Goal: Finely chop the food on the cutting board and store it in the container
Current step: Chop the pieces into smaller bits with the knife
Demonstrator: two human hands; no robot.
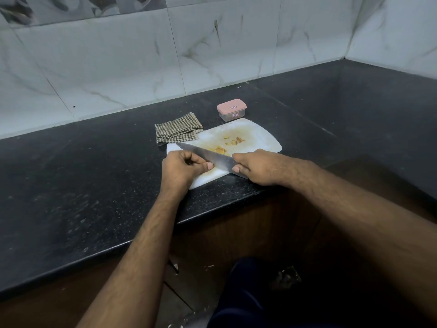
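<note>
Two bare forearms reach over the black counter's (pixel 71 185) edge to a white cutting board (pixel 260 136).

Right hand (pixel 255 168) grips the handle of a large knife (pixel 205 156), blade angled left across the board; left hand (pixel 183 168), fingers curled, rests on the board touching the blade's near side. Small yellow food pieces (pixel 233 141) lie mid-board, beyond the blade. A pink-lidded container (pixel 231 110), closed, stands just behind the board, beside a folded checked cloth (pixel 177 131).
</note>
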